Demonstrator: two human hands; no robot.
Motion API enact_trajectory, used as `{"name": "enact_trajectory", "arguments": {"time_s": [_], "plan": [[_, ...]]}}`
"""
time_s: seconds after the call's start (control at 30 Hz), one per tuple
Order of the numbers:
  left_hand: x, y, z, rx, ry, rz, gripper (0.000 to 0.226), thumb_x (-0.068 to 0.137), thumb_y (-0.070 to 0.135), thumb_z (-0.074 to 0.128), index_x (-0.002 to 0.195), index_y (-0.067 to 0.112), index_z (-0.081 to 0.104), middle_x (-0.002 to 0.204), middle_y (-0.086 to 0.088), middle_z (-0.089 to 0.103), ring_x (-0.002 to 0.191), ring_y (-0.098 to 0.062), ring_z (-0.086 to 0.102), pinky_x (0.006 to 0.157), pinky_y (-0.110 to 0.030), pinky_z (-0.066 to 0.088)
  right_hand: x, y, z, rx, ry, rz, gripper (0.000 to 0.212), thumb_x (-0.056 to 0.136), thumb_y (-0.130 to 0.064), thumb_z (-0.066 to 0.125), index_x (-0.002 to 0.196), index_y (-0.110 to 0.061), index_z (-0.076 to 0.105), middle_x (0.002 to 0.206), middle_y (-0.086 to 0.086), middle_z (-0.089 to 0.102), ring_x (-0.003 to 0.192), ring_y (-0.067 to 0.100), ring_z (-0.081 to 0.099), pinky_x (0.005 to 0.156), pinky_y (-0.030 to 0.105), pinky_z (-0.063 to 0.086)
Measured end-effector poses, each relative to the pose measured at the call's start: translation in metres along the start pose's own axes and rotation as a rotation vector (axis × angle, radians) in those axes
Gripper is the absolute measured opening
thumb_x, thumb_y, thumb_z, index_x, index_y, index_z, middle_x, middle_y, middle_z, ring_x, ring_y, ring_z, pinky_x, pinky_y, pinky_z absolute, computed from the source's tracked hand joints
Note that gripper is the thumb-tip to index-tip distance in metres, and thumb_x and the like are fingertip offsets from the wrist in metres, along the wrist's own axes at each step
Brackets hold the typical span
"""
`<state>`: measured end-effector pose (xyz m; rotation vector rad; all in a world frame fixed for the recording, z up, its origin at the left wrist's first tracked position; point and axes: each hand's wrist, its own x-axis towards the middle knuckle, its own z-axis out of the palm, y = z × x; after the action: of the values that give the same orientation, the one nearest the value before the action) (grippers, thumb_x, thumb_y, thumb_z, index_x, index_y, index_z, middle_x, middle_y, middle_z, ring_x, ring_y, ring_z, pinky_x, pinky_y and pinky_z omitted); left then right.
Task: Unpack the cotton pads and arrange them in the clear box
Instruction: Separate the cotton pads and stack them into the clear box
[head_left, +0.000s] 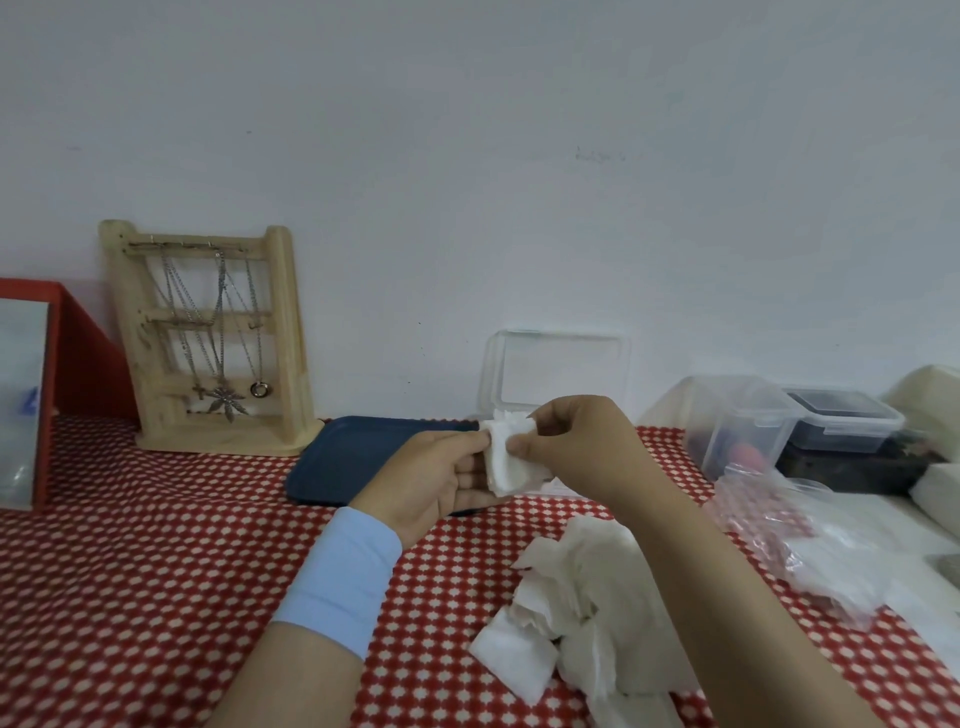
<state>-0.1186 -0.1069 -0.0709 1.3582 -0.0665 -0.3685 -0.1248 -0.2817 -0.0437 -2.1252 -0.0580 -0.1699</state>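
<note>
Centre frame: left hand (447, 475) and right hand (569, 441) both pinch a small stack of cotton pads (511, 462), held just in front of the clear box (556, 371), lid up. More loose pads (561, 613) lie lower right on the tabletop (156, 571). Pads look light, soft, easily crushed; best pinched gently at the stack's edges.

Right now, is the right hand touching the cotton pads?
Touching. The head view shows the right hand pinching the cotton pads, thumb on top, while the left hand holds their other side.
</note>
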Motion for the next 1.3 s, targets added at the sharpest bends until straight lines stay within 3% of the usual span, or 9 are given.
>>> {"name": "enact_trajectory", "arguments": {"time_s": [0.23,0.33,0.43,0.53,0.6,0.8,0.97,1.07,1.3], "plan": [[-0.001,0.002,0.0,0.007,-0.04,0.014,0.039,0.095,0.035,0.064,0.121,0.007,0.066,0.109,-0.015,0.078,0.102,-0.027,0.076,0.087,-0.038,0.061,0.0,0.002,0.003,0.1,-0.004,0.042,0.023,0.083,-0.023,0.081,0.1,-0.013,0.069,0.093,0.005,0.073,0.072,0.013,0.064,0.054,0.02,0.047],[0.002,-0.001,-0.004,0.255,0.022,0.052,0.031,0.089,0.013,0.075,0.119,0.007,0.07,0.109,-0.008,0.078,0.101,-0.023,0.076,0.091,-0.038,0.061,0.003,0.003,0.005,0.081,0.002,0.042,0.035,0.087,-0.03,0.078,0.115,-0.022,0.059,0.092,-0.001,0.072,0.071,0.011,0.07,0.055,0.019,0.046],[0.007,-0.004,-0.015,0.307,0.144,0.048,0.034,0.088,0.003,0.075,0.121,0.004,0.068,0.113,-0.007,0.075,0.102,-0.023,0.074,0.09,-0.04,0.062,0.003,0.007,0.001,-0.228,-0.06,0.007,0.03,0.093,-0.031,0.07,0.121,-0.026,0.062,0.101,-0.005,0.072,0.075,0.011,0.071,0.062,0.021,0.051],[0.011,-0.006,-0.025,0.258,0.195,0.066,0.036,0.088,-0.001,0.074,0.123,0.004,0.068,0.115,-0.007,0.074,0.103,-0.023,0.073,0.084,-0.035,0.063,0.0,0.014,0.001,-0.698,-0.351,0.018,0.038,0.087,-0.037,0.075,0.122,-0.023,0.07,0.117,-0.004,0.071,0.099,0.013,0.067,0.092,0.028,0.053],[0.011,-0.006,-0.027,0.238,0.204,0.079,0.033,0.089,-0.001,0.073,0.121,0.005,0.068,0.115,-0.007,0.074,0.103,-0.022,0.073,0.077,-0.029,0.063,-0.005,0.015,0.004,-0.819,-0.516,0.051,0.046,0.083,-0.042,0.077,0.124,-0.021,0.07,0.122,-0.002,0.07,0.108,0.017,0.065,0.1,0.035,0.052],[0.009,-0.004,-0.022,0.171,0.2,0.072,0.007,0.096,0.011,0.068,0.093,0.017,0.07,0.106,-0.007,0.075,0.1,-0.021,0.074,0.074,-0.029,0.063,-0.004,0.007,0.002,-0.649,-0.514,-0.054,0.036,0.084,-0.024,0.078,0.119,-0.031,0.074,0.111,-0.012,0.07,0.1,0.008,0.064,0.1,0.032,0.051],[0.009,-0.005,-0.02,0.22,0.231,0.081,0.008,0.097,0.013,0.066,0.101,0.011,0.073,0.105,-0.009,0.077,0.096,-0.022,0.075,0.075,-0.03,0.064,-0.002,0.006,-0.012,-0.152,-0.261,-0.114,0.016,0.084,-0.018,0.08,0.096,-0.029,0.079,0.08,-0.015,0.072,0.066,-0.007,0.063,0.064,0.012,0.049],[0.007,-0.007,-0.015,0.206,0.192,0.07,0.014,0.098,0.015,0.066,0.108,0.009,0.074,0.107,-0.01,0.078,0.098,-0.023,0.076,0.075,-0.033,0.064,-0.001,0.004,-0.011,0.152,-0.12,-0.085,0.015,0.084,-0.014,0.081,0.094,-0.026,0.078,0.075,-0.01,0.072,0.061,0.0,0.064,0.062,0.016,0.051],[0.004,-0.002,0.001,-0.055,0.02,-0.036,0.038,0.101,0.037,0.058,0.121,0.007,0.069,0.109,-0.016,0.077,0.101,-0.029,0.075,0.08,-0.04,0.063,0.002,0.008,-0.002,0.168,0.019,-0.096,0.014,0.085,-0.017,0.08,0.094,-0.027,0.076,0.08,-0.009,0.071,0.062,-0.001,0.061,0.06,0.018,0.052]]}}
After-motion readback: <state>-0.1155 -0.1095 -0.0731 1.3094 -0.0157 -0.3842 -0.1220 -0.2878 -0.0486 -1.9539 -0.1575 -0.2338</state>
